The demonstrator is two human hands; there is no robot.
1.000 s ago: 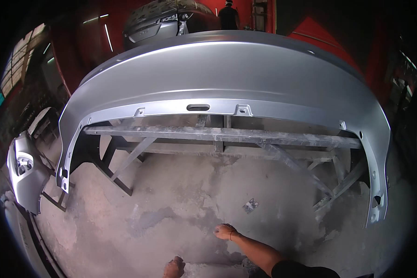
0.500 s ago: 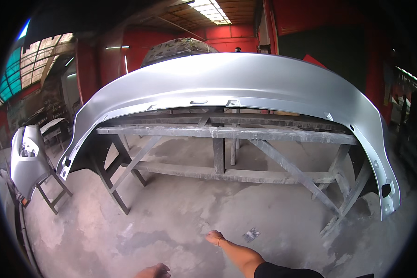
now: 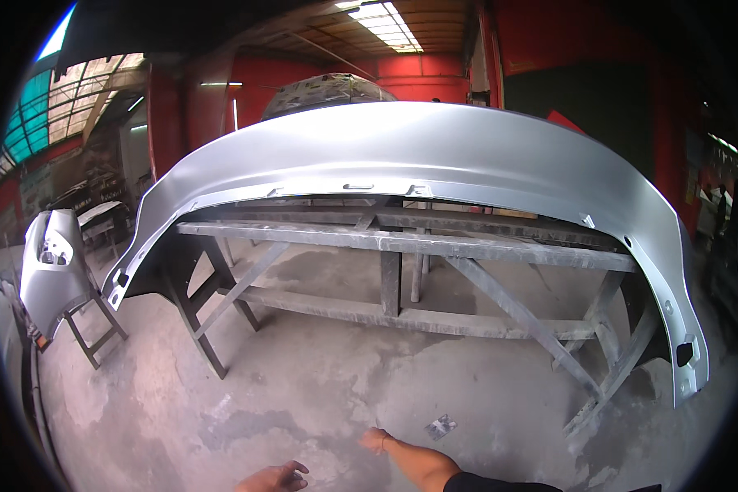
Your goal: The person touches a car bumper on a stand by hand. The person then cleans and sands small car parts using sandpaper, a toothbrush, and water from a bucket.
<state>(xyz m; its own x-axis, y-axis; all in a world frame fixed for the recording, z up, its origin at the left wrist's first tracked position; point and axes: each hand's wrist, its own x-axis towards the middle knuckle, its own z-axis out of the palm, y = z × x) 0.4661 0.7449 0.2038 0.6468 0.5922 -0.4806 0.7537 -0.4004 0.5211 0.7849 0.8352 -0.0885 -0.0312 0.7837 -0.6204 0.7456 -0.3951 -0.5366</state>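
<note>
A large silver bumper cover (image 3: 385,152) rests across a grey metal stand (image 3: 435,242), its curved ends hanging down at both sides. Its lower edge has slots and small cutouts. My left hand (image 3: 275,477) is low at the bottom of the view, over the floor, fingers a little apart and nothing seen in them. To its right, my right hand (image 3: 375,441) hangs at the end of a bare forearm with a thin band at the wrist. Its fingers are bent downward and mostly hidden. Both hands are apart from the bumper and the stand.
Another silver body panel (image 3: 53,266) sits on a small dark stand (image 3: 94,332) at the left. A covered car (image 3: 324,92) stands behind the bumper. A small flat scrap (image 3: 440,426) lies on the stained concrete floor (image 3: 303,377). Angled stand legs reach out at lower right.
The view has shifted slightly, so the bumper's upper middle appears a little lower and farther right. My right hand sits lower in view; the left hand's fingers look more spread.
</note>
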